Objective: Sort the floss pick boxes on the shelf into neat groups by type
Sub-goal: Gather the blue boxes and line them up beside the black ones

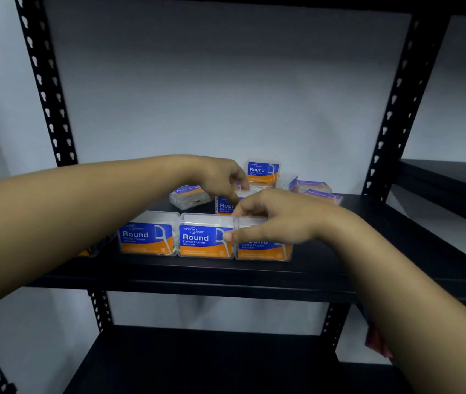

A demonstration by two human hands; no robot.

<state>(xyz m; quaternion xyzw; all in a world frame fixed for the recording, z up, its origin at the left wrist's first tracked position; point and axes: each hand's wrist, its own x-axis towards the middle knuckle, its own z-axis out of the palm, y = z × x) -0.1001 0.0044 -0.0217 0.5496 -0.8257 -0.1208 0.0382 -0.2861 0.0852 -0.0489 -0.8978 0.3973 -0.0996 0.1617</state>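
Up front on the black shelf (254, 277), three blue-orange Round boxes stand in a row: left box (147, 237), middle box (204, 240), right box (263, 248). Right hand (277, 220) grips the right box, thumb on its front, fingers over the top. Left hand (223, 177) reaches behind, fingers curled onto a clear box (244, 193); grip unclear. More boxes at back: upright one (263, 172), tipped one (189, 196), purple-labelled boxes (315, 190).
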